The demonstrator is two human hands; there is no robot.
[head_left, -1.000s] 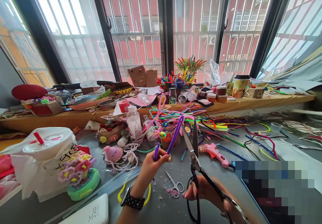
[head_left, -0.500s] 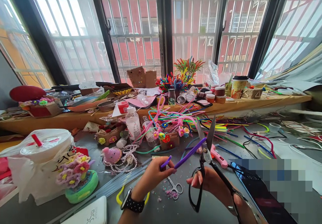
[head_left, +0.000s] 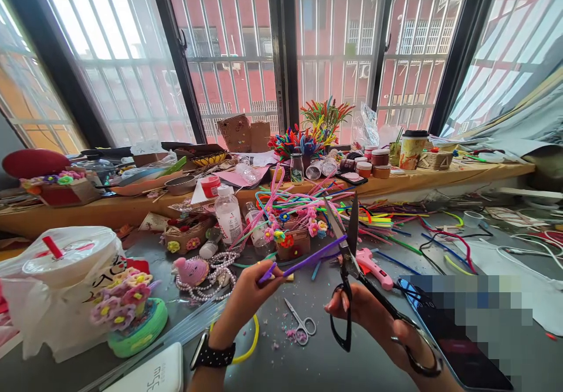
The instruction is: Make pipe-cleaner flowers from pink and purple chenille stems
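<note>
A fuzzy purple pipe cleaner (head_left: 310, 260) is pinched in my left hand (head_left: 255, 295), with a short end poking out past the fingers. Its far end reaches the blades of the large black-handled scissors (head_left: 347, 263). My right hand (head_left: 373, 318) holds these scissors by both loops, with the blades spread and pointing up and away. Below, between my hands, a small pair of silver scissors (head_left: 301, 324) lies on the grey table by pink fuzz clippings (head_left: 292, 334). A yellow pipe cleaner (head_left: 253, 345) curves behind my left wrist.
A phone (head_left: 448, 333) and a pink glue gun (head_left: 373, 267) lie to the right. A bagged drink cup (head_left: 65, 286), a flower ornament (head_left: 136, 321) and a white power bank (head_left: 145, 371) are at left. Bead strings (head_left: 215, 283), bottles (head_left: 227, 219) and many coloured pipe cleaners crowd the back.
My left hand has shifted left and slightly up, showing more of the purple pipe cleaner between hand and blades. The scissors have moved slightly left in view, blades still spread.
</note>
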